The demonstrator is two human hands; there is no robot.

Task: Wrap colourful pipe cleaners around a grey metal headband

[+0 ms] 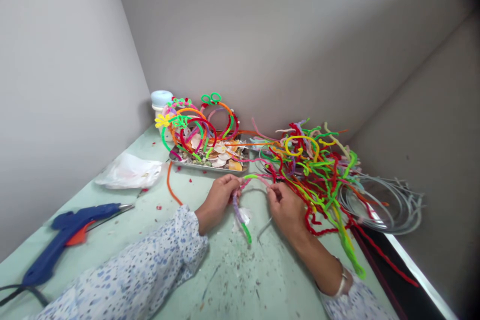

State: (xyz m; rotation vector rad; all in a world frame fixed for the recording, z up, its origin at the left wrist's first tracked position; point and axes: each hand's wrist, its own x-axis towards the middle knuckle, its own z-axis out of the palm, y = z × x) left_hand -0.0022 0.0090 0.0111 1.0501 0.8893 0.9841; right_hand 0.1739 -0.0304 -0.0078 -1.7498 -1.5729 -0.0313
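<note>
Between my two hands runs a multicoloured headband wrapped in fuzzy pipe cleaner [250, 177], with green, pink and purple stretches. My left hand [220, 200] is closed on it in a pinch near the purple part, and a purple and green end hangs down over the table. On the other side, my right hand [287, 207] pinches a pink stretch between thumb and fingers. Just below the hands lies a small clear plastic scrap [243, 216]. A thin grey strand [264, 230] lies close to my right hand.
A metal tray [198, 166] of shells stands behind, with finished pipe-cleaner headbands [195, 122] on it. Tangled pipe cleaners [322, 165] and coiled grey tubing [390, 210] spread to the right. On the left are a blue glue gun [71, 230], a plastic bag [129, 171] and a lidded jar [161, 100].
</note>
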